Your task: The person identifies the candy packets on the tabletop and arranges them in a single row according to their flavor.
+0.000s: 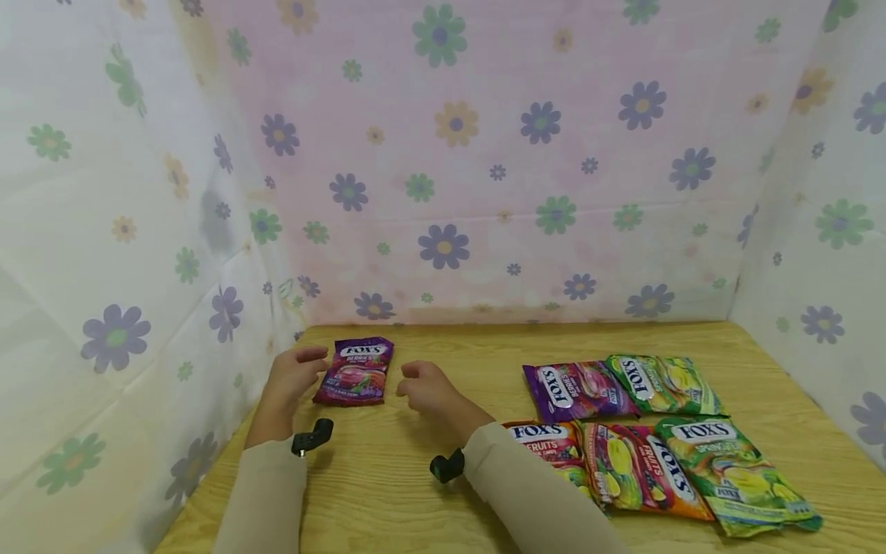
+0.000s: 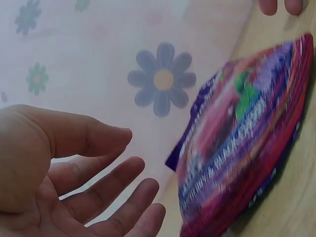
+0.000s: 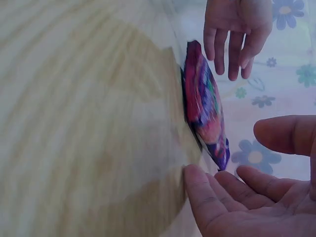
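Note:
A purple Fox's Berries bag (image 1: 356, 372) lies flat at the table's back left, between the two hands. At its left side is my left hand (image 1: 292, 378), fingers spread and relaxed, apart from the bag. My right hand (image 1: 438, 392) is to the right of the bag, with a gap between them and nothing held. The left wrist view shows the left hand (image 2: 94, 173) beside the bag (image 2: 232, 128), not touching it. In the right wrist view the right hand (image 3: 256, 192) has its fingers loosely bent near the bag (image 3: 205, 103), and the left hand (image 3: 238, 29) is beyond it.
On the right of the wooden table (image 1: 388, 492) lie several more bags: a purple one (image 1: 584, 390), green ones (image 1: 667, 385) (image 1: 741, 477), and red-orange fruit ones (image 1: 640, 469); the right sleeve (image 1: 540, 492) is beside them. Flower-patterned cloth (image 1: 498, 200) surrounds the table.

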The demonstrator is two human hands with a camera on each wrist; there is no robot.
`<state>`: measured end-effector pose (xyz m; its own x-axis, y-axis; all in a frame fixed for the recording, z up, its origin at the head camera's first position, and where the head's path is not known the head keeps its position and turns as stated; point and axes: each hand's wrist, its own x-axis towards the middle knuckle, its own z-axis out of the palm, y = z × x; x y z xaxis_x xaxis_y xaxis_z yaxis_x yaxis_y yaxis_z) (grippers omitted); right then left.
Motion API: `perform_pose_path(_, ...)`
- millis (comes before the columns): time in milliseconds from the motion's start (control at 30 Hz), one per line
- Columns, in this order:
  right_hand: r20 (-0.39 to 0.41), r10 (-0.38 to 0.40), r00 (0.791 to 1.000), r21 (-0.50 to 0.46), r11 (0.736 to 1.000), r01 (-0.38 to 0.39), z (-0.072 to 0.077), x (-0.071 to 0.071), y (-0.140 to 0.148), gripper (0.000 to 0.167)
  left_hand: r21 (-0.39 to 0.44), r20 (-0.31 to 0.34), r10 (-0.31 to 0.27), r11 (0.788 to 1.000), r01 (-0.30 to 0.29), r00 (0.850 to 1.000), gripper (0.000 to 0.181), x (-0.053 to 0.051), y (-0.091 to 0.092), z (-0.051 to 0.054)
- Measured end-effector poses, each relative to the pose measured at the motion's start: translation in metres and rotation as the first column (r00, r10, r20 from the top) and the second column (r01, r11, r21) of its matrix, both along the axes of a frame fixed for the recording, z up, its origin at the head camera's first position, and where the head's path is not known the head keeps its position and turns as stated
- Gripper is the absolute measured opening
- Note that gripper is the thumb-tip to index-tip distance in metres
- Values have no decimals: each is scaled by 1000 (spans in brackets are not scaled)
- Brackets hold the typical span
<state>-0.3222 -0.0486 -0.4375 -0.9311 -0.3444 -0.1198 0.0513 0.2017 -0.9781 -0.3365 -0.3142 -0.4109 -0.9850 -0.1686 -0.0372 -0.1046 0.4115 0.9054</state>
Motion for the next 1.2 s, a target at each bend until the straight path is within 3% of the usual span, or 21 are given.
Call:
perform_pose_path(200,-4,13,1000,-6,1000,-13,13,-7,30,47,-37,-38,-73,997,71,997,49,0,19,12)
perform_pose_path(367,-104,90,990,106,991,-79,25,-9,55,47,-56,-64,-154,987,150,986,50,-1,29,17)
perform_pose_path(600,-235,158,959,240,966,-100,42,-7,90,50,-73,-89,-199,978,193,976,48,4,42,28)
perform_pose_path(933,-371,186,910,343,938,-52,59,1,147,47,56,-71,-313,947,317,947,59,9,84,30)
perform_pose_path(1200,-402,129,906,339,941,16,66,6,195,46,137,-38,-373,917,374,927,55,12,122,24)
